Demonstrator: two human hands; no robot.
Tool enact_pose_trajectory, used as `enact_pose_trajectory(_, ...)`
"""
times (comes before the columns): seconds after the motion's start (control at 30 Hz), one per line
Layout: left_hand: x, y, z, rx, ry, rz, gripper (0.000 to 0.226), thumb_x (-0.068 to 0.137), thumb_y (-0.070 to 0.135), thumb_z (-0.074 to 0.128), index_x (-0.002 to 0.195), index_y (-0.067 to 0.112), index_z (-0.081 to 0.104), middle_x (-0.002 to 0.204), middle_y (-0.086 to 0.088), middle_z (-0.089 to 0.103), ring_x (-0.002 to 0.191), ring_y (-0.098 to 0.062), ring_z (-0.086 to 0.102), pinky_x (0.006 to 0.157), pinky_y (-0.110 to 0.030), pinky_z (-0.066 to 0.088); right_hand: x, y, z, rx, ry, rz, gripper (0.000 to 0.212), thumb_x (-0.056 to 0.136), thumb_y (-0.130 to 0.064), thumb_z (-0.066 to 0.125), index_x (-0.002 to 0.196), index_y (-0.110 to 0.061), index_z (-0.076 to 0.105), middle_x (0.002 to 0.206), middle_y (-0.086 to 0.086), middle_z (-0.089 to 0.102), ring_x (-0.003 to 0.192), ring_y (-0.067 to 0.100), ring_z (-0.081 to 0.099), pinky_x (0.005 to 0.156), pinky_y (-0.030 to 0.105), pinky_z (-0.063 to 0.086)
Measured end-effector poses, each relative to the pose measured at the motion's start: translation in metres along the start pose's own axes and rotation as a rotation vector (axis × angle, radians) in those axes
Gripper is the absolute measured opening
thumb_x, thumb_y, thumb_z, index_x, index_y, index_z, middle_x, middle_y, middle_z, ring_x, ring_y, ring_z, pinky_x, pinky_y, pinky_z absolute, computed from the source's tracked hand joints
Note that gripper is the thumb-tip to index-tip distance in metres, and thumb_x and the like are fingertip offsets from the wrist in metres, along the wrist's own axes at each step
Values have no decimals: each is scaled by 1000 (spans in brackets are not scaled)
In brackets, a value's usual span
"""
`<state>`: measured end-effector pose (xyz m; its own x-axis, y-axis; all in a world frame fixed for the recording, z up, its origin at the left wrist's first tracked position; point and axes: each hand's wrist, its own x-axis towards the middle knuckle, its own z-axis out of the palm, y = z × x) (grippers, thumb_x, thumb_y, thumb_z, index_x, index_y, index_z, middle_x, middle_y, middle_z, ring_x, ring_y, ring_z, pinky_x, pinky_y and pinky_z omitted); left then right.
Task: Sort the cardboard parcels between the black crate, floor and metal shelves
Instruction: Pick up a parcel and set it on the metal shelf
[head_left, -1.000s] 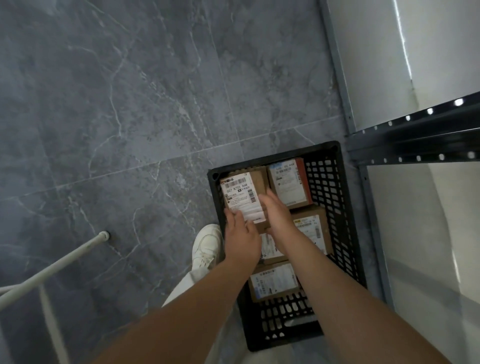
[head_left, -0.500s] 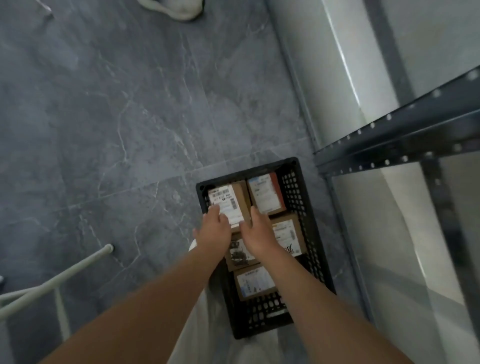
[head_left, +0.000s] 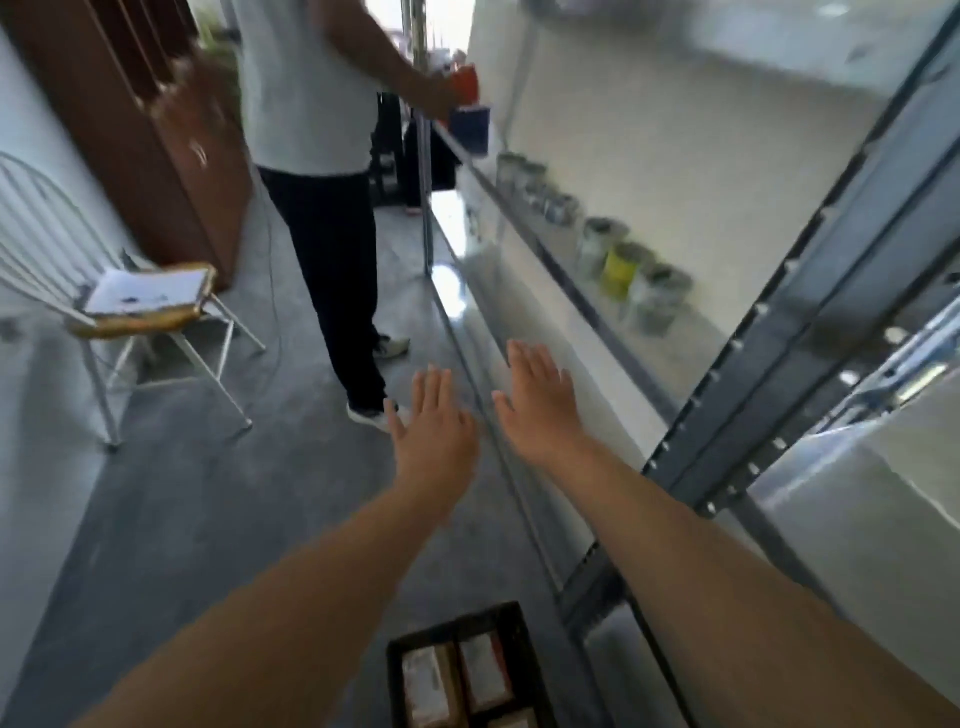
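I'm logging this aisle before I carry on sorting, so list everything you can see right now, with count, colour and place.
crate: one, black, on the floor at the bottom edge, partly cut off
parcels: at least three showing, brown with white labels, inside the crate
shelves: one long run, grey metal, along the right side
jars: a blurred row, mostly grey with one yellow, on a middle shelf
chair: one, white wire, at the left
papers: a white stack, on the chair seat
bystander: one, pale top and dark trousers, standing ahead in the aisle
floor: grey
left hand: open, empty, stretched forward
right hand: open, empty, stretched forward beside the shelves
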<state>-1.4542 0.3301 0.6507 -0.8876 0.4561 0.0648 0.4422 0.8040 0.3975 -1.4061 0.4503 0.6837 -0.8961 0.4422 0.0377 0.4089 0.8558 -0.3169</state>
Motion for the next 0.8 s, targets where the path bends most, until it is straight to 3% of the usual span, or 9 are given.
enact_pose_trajectory(0.07,4,37,-74,-2,143,83,58,103,30,26,156,18,6,164,4,-2,150,-10,-6,121,-49,-3,-10,-20,-75,-37,135,-40,67,103,-34,36,157,-13,1,165,2,-2,152,18,-5,121,47,0)
enact_pose_trajectory(0.17,2,83,-171,-13,341,179,59,104,34,21,156,18,0,164,5,-7,149,-8,-10,122,-47,-4,-24,-48,-165,-136,189,-118,70,104,-37,31,156,-15,-10,164,0,-13,150,17,-14,121,46,-7)
enact_pose_trajectory(0.33,5,121,-276,16,597,300,60,103,36,17,156,19,-5,164,5,-10,150,-11,-12,121,-48,-4,-35,-90,-278,-109,462,-85,66,105,-40,25,156,-16,-9,164,-1,-12,150,15,-15,121,47,-8)
enact_pose_trajectory(0.5,21,129,-338,11,669,413,60,103,38,18,156,19,-3,163,4,-10,150,-12,-12,121,-48,-9,-41,-111,-340,-196,599,-59,66,104,-38,26,156,-17,-9,164,-2,-14,149,13,-17,120,47,-12)
enact_pose_trajectory(0.67,30,120,-361,107,679,557,62,102,40,12,155,19,-10,163,4,-17,149,-12,-16,121,-50,-5,-38,-128,-361,-188,654,89,67,104,-40,25,156,-19,-12,163,-3,-18,148,13,-21,120,47,-14)
enact_pose_trajectory(0.8,42,121,-380,40,679,599,61,102,42,10,155,20,-11,162,4,-17,149,-13,-17,120,-51,-7,-35,-151,-372,-215,699,124,67,104,-40,26,156,-18,-11,163,-2,-17,149,13,-20,120,46,-14)
